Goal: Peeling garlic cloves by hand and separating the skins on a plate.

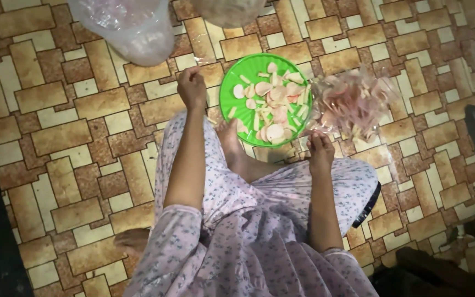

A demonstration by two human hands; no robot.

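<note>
As we sit on tiled floor (pixel 56 137), green plate (pixel 232 82) of pale crackers (pixel 273 102) lies before knees for reach. Left hand (pixel 192 88), left of plate, pinched shut on clear plastic edge. Right hand (pixel 321 151), right of plate, clamps clear bag (pixel 358 104) of crackers, mouth toward plate.

Dim, warm indoor light, brightest over the green plate (pixel 248 71) and tiled floor (pixel 72 110) at centre, falling off to near black along left edge and lower right corner, soft overall focus, white glare on clear plastic bag (pixel 133 27) at top, faint shadows.
</note>
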